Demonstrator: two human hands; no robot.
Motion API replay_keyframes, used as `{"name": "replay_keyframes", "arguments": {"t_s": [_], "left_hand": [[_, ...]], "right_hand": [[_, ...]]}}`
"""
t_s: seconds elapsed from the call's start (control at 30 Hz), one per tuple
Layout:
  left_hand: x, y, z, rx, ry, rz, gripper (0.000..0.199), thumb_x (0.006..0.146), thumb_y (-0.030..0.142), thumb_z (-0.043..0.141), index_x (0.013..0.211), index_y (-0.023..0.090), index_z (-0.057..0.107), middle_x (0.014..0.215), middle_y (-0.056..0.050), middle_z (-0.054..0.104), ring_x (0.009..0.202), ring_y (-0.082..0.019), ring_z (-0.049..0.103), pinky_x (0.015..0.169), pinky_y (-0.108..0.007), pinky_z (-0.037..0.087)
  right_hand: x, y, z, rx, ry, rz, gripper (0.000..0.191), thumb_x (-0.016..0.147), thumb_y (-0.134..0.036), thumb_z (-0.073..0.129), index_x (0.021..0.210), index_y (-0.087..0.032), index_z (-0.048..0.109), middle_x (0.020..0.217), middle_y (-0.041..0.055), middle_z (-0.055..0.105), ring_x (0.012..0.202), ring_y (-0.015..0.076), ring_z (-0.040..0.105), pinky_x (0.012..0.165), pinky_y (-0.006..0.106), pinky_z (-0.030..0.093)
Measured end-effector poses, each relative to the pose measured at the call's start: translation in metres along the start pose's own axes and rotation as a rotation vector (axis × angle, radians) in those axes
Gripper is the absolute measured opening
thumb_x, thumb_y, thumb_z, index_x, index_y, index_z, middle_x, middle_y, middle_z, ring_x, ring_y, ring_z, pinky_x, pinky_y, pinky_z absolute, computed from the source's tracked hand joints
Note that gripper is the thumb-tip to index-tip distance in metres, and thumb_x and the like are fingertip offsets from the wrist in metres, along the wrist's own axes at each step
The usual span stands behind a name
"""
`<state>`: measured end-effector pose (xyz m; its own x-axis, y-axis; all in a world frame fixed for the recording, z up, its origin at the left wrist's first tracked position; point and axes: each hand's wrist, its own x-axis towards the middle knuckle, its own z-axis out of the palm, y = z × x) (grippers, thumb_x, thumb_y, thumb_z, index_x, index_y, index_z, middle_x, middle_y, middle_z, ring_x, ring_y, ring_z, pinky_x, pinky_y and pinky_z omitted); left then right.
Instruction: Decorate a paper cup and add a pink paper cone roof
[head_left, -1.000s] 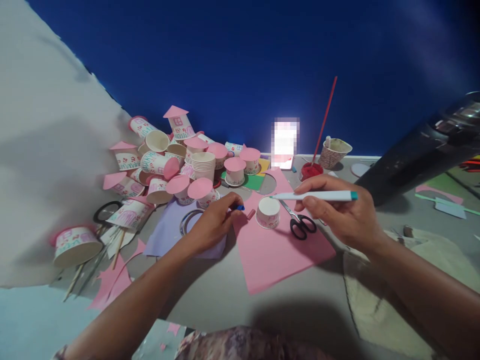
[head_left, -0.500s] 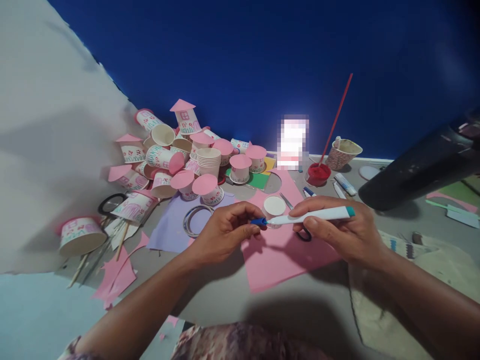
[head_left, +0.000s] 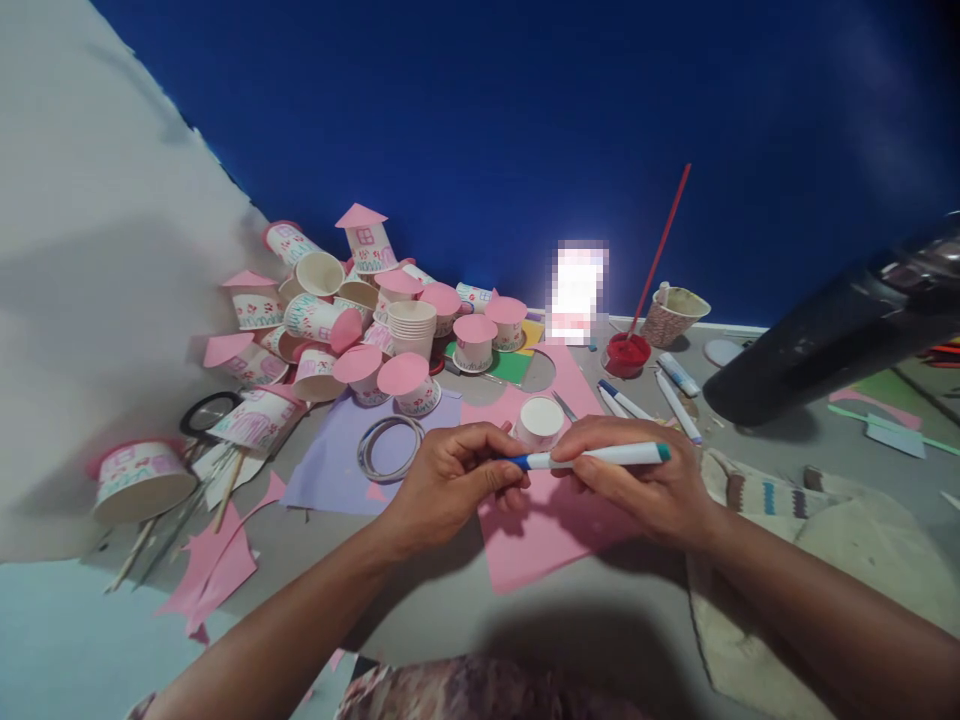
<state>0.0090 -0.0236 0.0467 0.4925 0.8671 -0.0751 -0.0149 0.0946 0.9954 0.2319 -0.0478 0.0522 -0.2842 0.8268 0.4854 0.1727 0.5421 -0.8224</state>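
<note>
Both my hands meet over the pink paper [head_left: 551, 535], holding a slim white marker [head_left: 622, 454] with a green end. My right hand [head_left: 660, 485] is closed round its barrel. Between the thumb and fingers of my left hand [head_left: 450, 475] is a blue cap [head_left: 520, 463], at the marker's tip end. The tip itself does not show. Just behind the fingers, a white paper cup [head_left: 540, 418] stands upside down on the pink paper, partly hidden by my right hand.
Decorated paper cups with pink roofs [head_left: 474, 330] are heaped at the back left. A tape roll [head_left: 390, 448] lies on purple paper [head_left: 322, 470]. Further right are a red paint pot [head_left: 627, 355] with a stick, loose markers [head_left: 679, 405], a dark cylinder [head_left: 795, 350] and a beige cloth [head_left: 810, 590].
The marker's exposed tip has gone from sight as marker and blue cap came together. My right hand has moved left and slightly down; the view has shifted a little.
</note>
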Motion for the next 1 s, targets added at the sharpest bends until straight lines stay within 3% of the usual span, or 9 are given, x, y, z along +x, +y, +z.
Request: {"name": "replay_keyframes", "arguments": {"t_s": [0.1, 0.17, 0.23, 0.27, 0.4, 0.5, 0.63, 0.8, 1.0], "left_hand": [[0.004, 0.004, -0.010, 0.270, 0.071, 0.055, 0.027, 0.088, 0.035, 0.073, 0.109, 0.018, 0.073, 0.091, -0.007, 0.079, 0.081, -0.020, 0.075, 0.076, -0.033, 0.061], [0.009, 0.006, -0.019, 0.482, 0.148, 0.097, 0.036, 0.092, 0.040, 0.066, 0.123, 0.021, 0.068, 0.110, -0.009, 0.078, 0.098, -0.024, 0.074, 0.087, -0.037, 0.060], [0.015, 0.005, -0.028, 0.679, 0.182, 0.099, 0.033, 0.095, 0.039, 0.057, 0.120, 0.021, 0.069, 0.112, -0.008, 0.077, 0.100, -0.025, 0.073, 0.089, -0.039, 0.059], [0.018, 0.003, -0.032, 0.763, 0.173, 0.092, 0.031, 0.096, 0.036, 0.053, 0.117, 0.020, 0.069, 0.111, -0.008, 0.077, 0.100, -0.025, 0.072, 0.089, -0.040, 0.058], [0.030, -0.012, -0.035, 1.091, 0.096, 0.040, 0.029, 0.096, 0.028, 0.051, 0.115, 0.016, 0.068, 0.109, -0.011, 0.074, 0.098, -0.025, 0.069, 0.086, -0.037, 0.054], [0.038, -0.024, -0.026, 1.179, 0.076, -0.005, 0.025, 0.099, 0.033, 0.052, 0.108, 0.017, 0.069, 0.105, -0.011, 0.072, 0.092, -0.025, 0.068, 0.079, -0.036, 0.052], [0.044, -0.035, -0.011, 1.237, 0.087, -0.030, 0.020, 0.099, 0.028, 0.053, 0.106, 0.018, 0.068, 0.109, -0.013, 0.069, 0.099, -0.029, 0.067, 0.073, -0.036, 0.049], [0.045, -0.038, -0.020, 1.245, 0.107, 0.013, 0.024, 0.100, 0.025, 0.045, 0.106, 0.017, 0.067, 0.106, -0.013, 0.068, 0.096, -0.027, 0.066, 0.078, -0.037, 0.048], [0.067, 0.002, -0.031, 1.079, 0.076, 0.138, 0.031, 0.099, 0.039, 0.049, 0.093, 0.019, 0.072, 0.096, -0.009, 0.072, 0.082, -0.024, 0.064, 0.073, -0.035, 0.046]], "right_hand": [[0.010, -0.004, -0.015, -0.013, 0.048, 0.051, 0.011, 0.094, -0.020, 0.069, 0.095, -0.019, 0.080, 0.077, 0.0017, 0.079, 0.057, 0.0112, 0.066, 0.051, 0.022, 0.050], [0.020, -0.013, -0.037, -0.035, 0.223, 0.034, 0.012, 0.094, -0.023, 0.070, 0.100, -0.022, 0.080, 0.085, 0.0024, 0.081, 0.062, 0.0121, 0.069, 0.054, 0.023, 0.053], [0.031, -0.021, -0.061, -0.053, 0.421, 0.048, 0.017, 0.095, -0.030, 0.073, 0.109, -0.024, 0.079, 0.089, 0.0034, 0.081, 0.064, 0.0132, 0.069, 0.053, 0.024, 0.052], [0.035, -0.023, -0.072, -0.069, 0.427, 0.097, 0.021, 0.095, -0.034, 0.072, 0.112, -0.024, 0.079, 0.091, 0.0046, 0.081, 0.065, 0.0145, 0.070, 0.054, 0.026, 0.054], [0.022, -0.004, -0.094, -0.453, 0.113, 0.307, 0.029, 0.092, -0.046, 0.070, 0.107, -0.024, 0.081, 0.098, 0.0071, 0.082, 0.085, 0.0250, 0.077, 0.072, 0.037, 0.061], [-0.018, 0.030, -0.095, -0.682, -0.037, 0.276, 0.035, 0.096, -0.042, 0.059, 0.118, -0.022, 0.078, 0.119, 0.0111, 0.079, 0.109, 0.0330, 0.075, 0.094, 0.048, 0.059], [-0.070, 0.062, -0.097, -0.850, -0.074, 0.279, 0.038, 0.101, -0.040, 0.053, 0.126, -0.020, 0.072, 0.126, 0.0148, 0.076, 0.117, 0.0342, 0.071, 0.102, 0.051, 0.056], [-0.088, 0.066, -0.097, -0.951, -0.146, 0.256, 0.034, 0.102, -0.032, 0.055, 0.130, -0.022, 0.070, 0.130, 0.0142, 0.071, 0.122, 0.0320, 0.067, 0.105, 0.050, 0.056], [-0.093, 0.066, -0.093, -0.936, -0.097, 0.133, 0.031, 0.099, -0.027, 0.057, 0.126, -0.024, 0.072, 0.129, 0.0150, 0.070, 0.118, 0.0318, 0.067, 0.099, 0.050, 0.059]]}}
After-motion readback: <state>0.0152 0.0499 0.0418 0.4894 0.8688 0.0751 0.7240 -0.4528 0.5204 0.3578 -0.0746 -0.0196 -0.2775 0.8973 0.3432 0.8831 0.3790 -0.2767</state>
